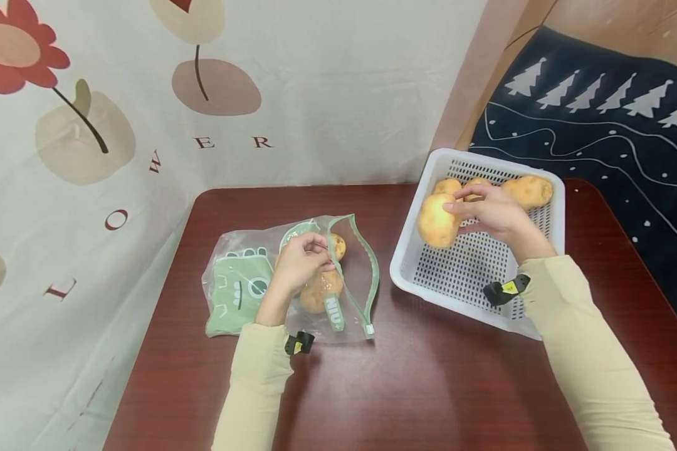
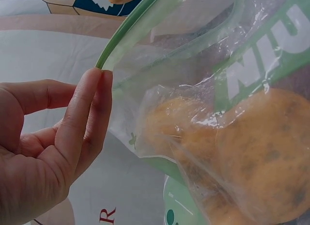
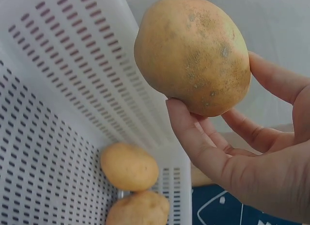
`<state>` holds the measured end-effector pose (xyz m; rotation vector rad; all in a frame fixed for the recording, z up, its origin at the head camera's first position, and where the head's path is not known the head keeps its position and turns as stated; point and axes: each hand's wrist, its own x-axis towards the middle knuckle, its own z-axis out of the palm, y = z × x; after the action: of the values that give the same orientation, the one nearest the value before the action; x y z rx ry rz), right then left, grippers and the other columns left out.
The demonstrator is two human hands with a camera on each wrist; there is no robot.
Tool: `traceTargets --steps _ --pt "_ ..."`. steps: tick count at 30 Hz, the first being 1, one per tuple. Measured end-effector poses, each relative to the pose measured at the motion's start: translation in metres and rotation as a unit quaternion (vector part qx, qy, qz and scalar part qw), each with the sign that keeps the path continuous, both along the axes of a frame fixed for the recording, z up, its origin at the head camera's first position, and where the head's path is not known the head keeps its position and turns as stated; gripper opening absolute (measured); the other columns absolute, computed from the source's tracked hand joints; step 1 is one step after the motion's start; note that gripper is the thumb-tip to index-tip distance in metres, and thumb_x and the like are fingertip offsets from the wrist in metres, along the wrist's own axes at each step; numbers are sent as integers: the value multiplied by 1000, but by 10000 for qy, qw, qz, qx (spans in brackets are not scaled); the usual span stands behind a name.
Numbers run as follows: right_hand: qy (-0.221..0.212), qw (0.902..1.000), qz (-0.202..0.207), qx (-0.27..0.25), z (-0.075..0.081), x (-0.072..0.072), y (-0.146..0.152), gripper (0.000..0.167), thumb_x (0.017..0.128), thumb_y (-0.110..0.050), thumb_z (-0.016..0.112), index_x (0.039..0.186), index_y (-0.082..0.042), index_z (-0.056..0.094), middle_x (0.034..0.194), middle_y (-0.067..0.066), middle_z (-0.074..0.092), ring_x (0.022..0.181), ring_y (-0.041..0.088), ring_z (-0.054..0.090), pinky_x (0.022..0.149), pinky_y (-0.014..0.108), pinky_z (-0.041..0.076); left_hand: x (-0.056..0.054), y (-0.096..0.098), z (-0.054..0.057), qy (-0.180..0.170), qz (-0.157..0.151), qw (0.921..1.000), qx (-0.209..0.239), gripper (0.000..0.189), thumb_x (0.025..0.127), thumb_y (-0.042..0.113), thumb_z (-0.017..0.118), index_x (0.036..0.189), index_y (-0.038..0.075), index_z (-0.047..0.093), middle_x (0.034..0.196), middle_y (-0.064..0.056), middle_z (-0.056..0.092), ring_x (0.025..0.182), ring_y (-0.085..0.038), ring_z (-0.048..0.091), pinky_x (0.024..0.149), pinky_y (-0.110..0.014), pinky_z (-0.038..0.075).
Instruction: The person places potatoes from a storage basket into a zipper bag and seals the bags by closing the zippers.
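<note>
My left hand (image 1: 303,260) pinches the green-edged rim of a clear zip bag (image 1: 282,232), its mouth parted toward the right. Inside the bag lie several potatoes (image 2: 266,152), showing through the plastic. A green cartoon print covers the bag's left part. My right hand (image 1: 493,213) grips a large potato (image 3: 193,55) between thumb and fingers, raised over the left side of a white perforated basket (image 1: 457,297). Behind that hand, more potatoes (image 3: 130,167) rest at the basket's far side.
Both bag and basket stand on a dark red-brown table (image 1: 400,388). A pale curtain (image 1: 338,94) with flower prints hangs behind it. At the right is a dark blue cloth (image 1: 609,138) with white trees. Each wrist carries a small black camera.
</note>
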<state>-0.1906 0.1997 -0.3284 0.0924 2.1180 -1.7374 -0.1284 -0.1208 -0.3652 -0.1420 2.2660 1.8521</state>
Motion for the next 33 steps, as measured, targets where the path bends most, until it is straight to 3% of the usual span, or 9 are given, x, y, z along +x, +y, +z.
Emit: traceTargets --steps 8,17,25,33 --pt "33 9994 314 -171 1 0 -24 39 85 -9 63 116 5 43 98 10 51 79 14 59 76 42 58 0 0 1 -15 -4 10000 -24 15 80 -11 50 95 -11 53 84 -14 52 65 -13 60 69 -28 59" --pt "8 9969 777 -116 -2 4 -53 44 87 -8 60 122 9 38 106 19 44 85 19 56 81 44 56 -1 0 1 5 -2 10000 -89 16 79 -11 50 95 -11 53 83 -14 52 64 -13 60 68 -27 59" --pt "-14 9967 809 -72 -7 7 -71 41 86 -7 61 118 8 41 96 19 47 81 21 56 77 45 57 -1 0 1 17 -11 10000 -54 17 79 -12 49 95 -11 53 83 -14 52 64 -13 59 68 -27 59" --pt "-85 9960 863 -227 -13 9 -85 39 87 -5 59 121 5 43 98 18 44 85 25 55 76 45 57 0 -1 1 41 -27 9999 -120 16 79 -11 50 95 -11 53 84 -14 52 64 -13 60 68 -27 59"
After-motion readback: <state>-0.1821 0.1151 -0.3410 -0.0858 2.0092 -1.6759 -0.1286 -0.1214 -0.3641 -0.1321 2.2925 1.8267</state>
